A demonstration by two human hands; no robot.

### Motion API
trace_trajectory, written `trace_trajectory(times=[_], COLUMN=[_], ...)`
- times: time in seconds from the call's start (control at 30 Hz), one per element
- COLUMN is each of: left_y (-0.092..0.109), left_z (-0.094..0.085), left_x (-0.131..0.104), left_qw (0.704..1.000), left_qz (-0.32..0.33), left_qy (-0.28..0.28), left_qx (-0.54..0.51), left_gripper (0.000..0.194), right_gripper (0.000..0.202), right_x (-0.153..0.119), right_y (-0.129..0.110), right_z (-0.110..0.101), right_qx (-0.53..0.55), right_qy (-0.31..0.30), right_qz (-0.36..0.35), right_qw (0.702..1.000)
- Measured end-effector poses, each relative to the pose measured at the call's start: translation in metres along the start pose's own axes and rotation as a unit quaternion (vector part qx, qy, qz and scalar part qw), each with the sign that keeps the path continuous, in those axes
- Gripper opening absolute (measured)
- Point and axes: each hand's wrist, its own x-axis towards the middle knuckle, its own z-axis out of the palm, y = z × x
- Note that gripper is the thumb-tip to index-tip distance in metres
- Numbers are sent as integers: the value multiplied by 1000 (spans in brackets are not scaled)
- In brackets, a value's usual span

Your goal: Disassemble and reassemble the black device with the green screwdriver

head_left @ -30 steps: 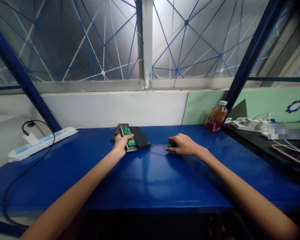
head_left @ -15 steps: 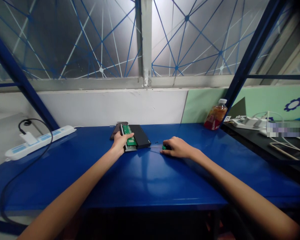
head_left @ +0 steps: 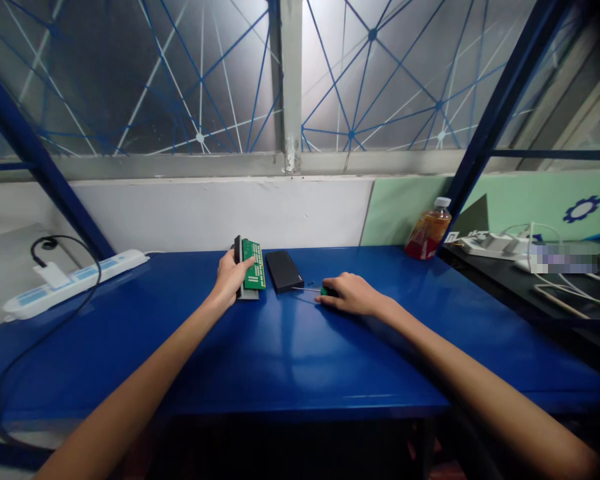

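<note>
My left hand grips a green circuit board together with a dark metal-edged casing, thumb lying over the board's face. Just right of it, apart from the board, a flat black box lies on the blue table. My right hand rests on the table, fingers wrapped round the green-and-black handle of a screwdriver. The thin shaft points left, its tip at the near right corner of the black box. Several tiny dark screws lie just behind the shaft.
A white power strip with a plugged-in adapter and black cable lies at the left. Toward the back right stands a bottle of reddish drink. Farther right, white cables and chargers cover a black surface. Blue frame posts rise at both sides.
My left hand has moved left with the circuit board and casing, tilting them up and away from the black box. A gap now separates them. My right hand has barely moved.
</note>
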Motion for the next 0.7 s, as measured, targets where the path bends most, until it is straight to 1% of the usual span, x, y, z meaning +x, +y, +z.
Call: trace_trajectory(times=[0.1, 0.17, 0.23, 0.27, 0.3, 0.37, 0.43, 0.5, 0.57, 0.6, 0.63, 0.7], left_y=[6, 11, 16, 20, 22, 27, 29, 28, 27, 26, 25, 25], left_z=[-2, -1, -1, -1, -2, -4, -5, -5, -2, 0, 2, 6], left_x=[-2, -7, -13, -16, -19, -24, -28, -32, -36, -38, -40, -44], left_qw=[998, 996, 991, 987, 979, 956, 927, 894, 867, 858, 854, 855], left_qz=[49, 61, 57, 45, 23, -11, -23, -17, -8, -3, 0, 2], left_qy=[-21, -46, -98, -135, -185, -266, -333, -393, -439, -454, -463, -465], left_qx=[30, 48, 67, 73, 81, 121, 171, 214, 237, 240, 238, 228], left_gripper=[37, 43, 49, 52, 56, 59, 59, 57, 52, 49, 46, 45], right_gripper=[42, 42, 42, 42, 42, 43, 47, 55, 57, 53, 47, 37], right_x=[0, 2, 4, 4, 5, 6, 5, 2, -1, -2, -4, -6], right_y=[-1, -1, -2, -3, -3, -2, 2, 7, 12, 14, 16, 17], right_z=[2, 5, 8, 9, 10, 7, 0, -10, -21, -25, -29, -33], right_qx=[-6, -8, -9, -6, 0, 17, 38, 70, 131, 151, 160, 169], right_qy=[-1, 3, 10, 13, 16, 30, 62, 106, 136, 146, 157, 175], right_qz=[5, 15, 29, 36, 42, 57, 82, 117, 131, 124, 123, 120], right_qw=[1000, 1000, 999, 999, 999, 998, 994, 985, 973, 970, 967, 963])
